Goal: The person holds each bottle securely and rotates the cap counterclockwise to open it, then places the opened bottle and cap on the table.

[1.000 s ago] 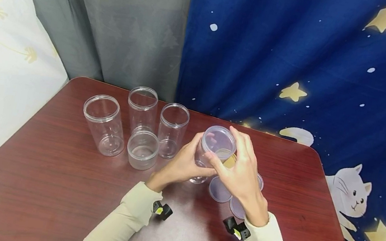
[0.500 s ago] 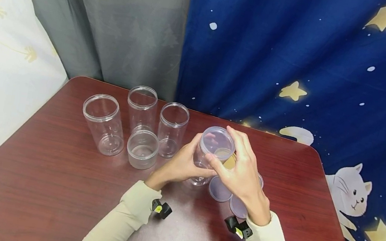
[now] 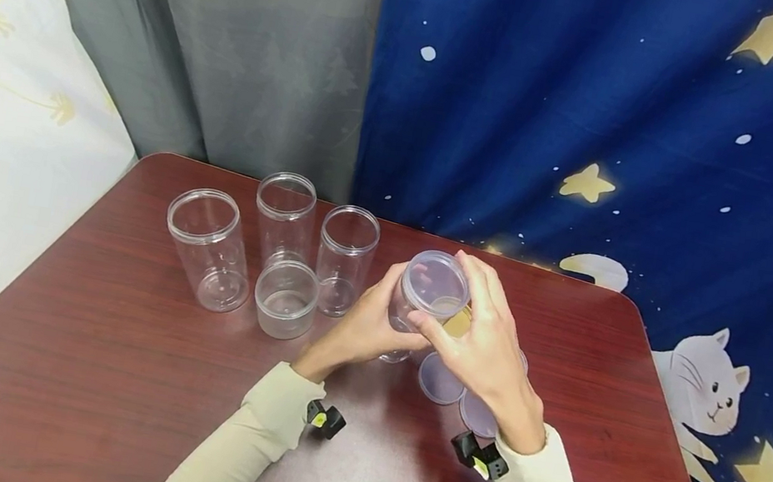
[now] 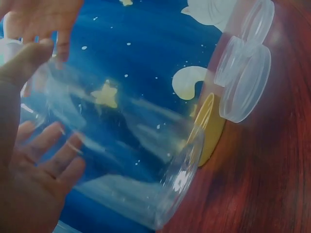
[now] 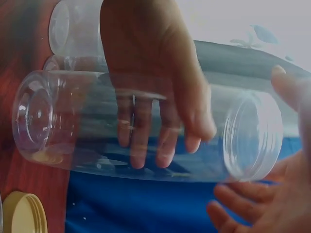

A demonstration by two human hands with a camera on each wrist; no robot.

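My left hand grips a tall clear plastic jar around its body, thumb on the near side and fingers behind. The jar leans slightly, its base close over the table. A translucent lid sits on its top. My right hand holds this lid by the edge, thumb at the near side and fingers at the far side. In the right wrist view the lidded end lies between the right thumb and fingers, and nothing shows inside the jar.
Three tall open jars and a short frosted jar stand at left on the red-brown table. A yellow lid and several translucent lids lie right of the held jar. Curtains hang behind.
My right wrist has shifted slightly right, with the thumb a little further left along the lid's edge. The jar has tilted slightly; the left hand keeps its grip.
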